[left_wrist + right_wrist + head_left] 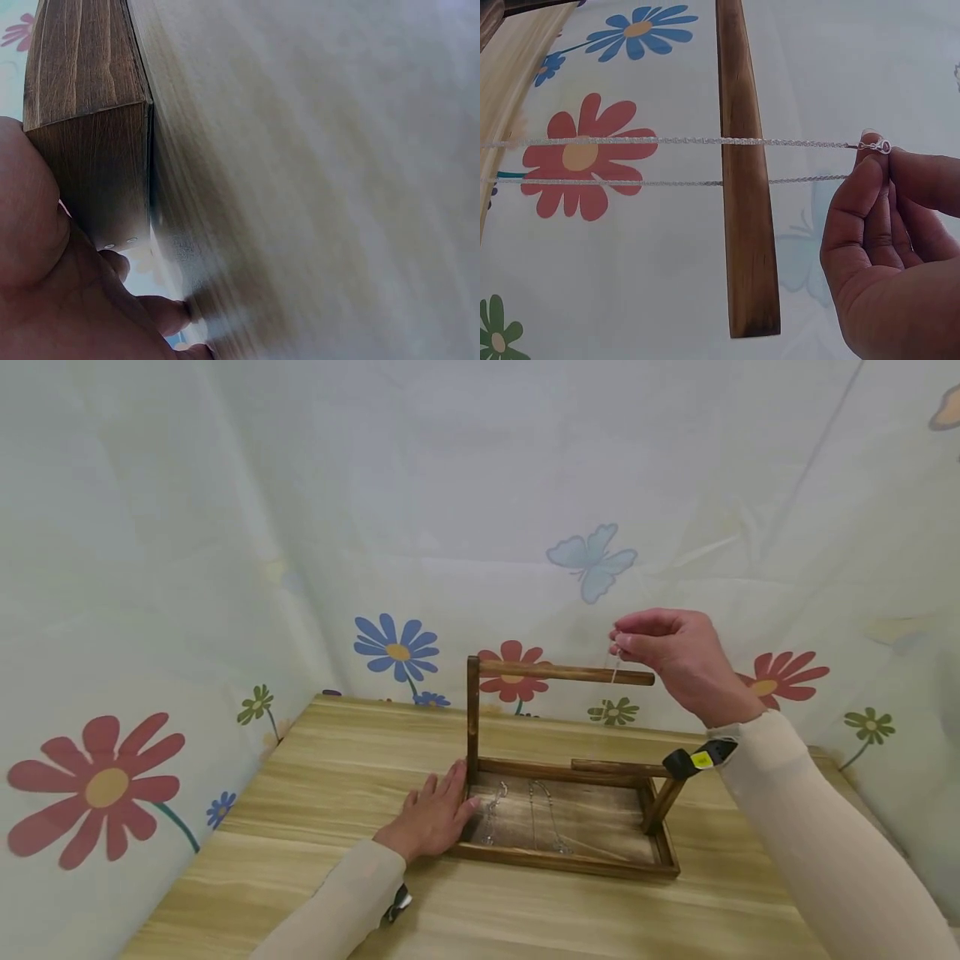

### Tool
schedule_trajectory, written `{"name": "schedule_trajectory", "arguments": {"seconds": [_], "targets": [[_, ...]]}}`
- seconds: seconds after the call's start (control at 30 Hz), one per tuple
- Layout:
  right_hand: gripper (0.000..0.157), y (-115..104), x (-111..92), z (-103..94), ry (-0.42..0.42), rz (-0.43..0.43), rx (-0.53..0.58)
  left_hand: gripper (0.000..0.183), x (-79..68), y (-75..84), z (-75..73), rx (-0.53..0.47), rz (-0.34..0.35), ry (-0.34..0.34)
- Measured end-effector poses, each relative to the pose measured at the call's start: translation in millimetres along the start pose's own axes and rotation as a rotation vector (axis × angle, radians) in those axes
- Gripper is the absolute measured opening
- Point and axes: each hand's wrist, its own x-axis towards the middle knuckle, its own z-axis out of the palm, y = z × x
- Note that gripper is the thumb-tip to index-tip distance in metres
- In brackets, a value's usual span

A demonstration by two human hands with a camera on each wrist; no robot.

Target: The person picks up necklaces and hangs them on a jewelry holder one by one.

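My right hand (678, 660) is raised over the right end of the upper bar of a dark wooden jewelry stand (558, 671). Thumb and fingertips pinch the clasp end of a thin silver necklace (802, 143). In the right wrist view, one strand crosses in front of the bar and the other passes behind it; both run down toward the stand's base. My left hand (431, 814) rests against the left end of the base tray, thumb over its rim and fingers extended along the outside. In the left wrist view, its fingertips touch the table beside the tray corner (90, 150).
Two silver chains (492, 814) (551, 818) lie in the base tray. A shorter, lower bar (618, 767) stands on a post at the tray's right side. The wood-grain table (300, 827) meets a white cloth backdrop (450, 485) printed with flowers and a butterfly.
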Motion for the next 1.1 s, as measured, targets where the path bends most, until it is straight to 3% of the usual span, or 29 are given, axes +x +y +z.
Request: {"name": "schedule_trajectory", "arguments": {"seconds": [0.2, 0.57, 0.83, 1.1], "targets": [[0.013, -2.7, 3.3, 10.0, 0.025, 0.014, -0.1, 0.071, -7.6, 11.7, -10.9, 0.01, -0.009, -0.023], [0.012, 3.0, 12.9, 25.0, -0.031, 0.004, -0.06, 0.07, -8.8, 13.3, -12.0, 0.023, -0.016, -0.025], [0.01, 9.9, 19.8, 35.6, -0.048, 0.046, -0.035, 0.073, 3.1, 1.7, -0.9, 0.0, -0.025, -0.028], [0.01, 13.9, 26.2, 47.1, -0.041, 0.062, -0.093, 0.074, 10.4, -8.8, 9.9, -0.011, -0.022, -0.002]]}}
